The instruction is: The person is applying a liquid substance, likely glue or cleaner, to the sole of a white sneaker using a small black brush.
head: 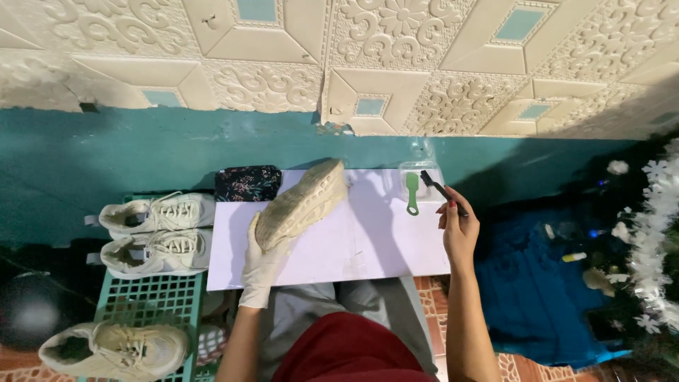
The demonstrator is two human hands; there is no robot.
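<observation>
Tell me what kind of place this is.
Probably a home corner used for cleaning shoes: embossed wall panels over teal paint, a white board across the person's lap, and pale sneakers waiting on a green plastic rack.

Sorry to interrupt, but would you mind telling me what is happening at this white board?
A seated person's gloved left hand holds a cream sneaker sole-up over the white board. The bare right hand holds a dark brush near a green brush lying on the board. Three more cream sneakers, two together and one apart, sit on a green rack at left.
</observation>
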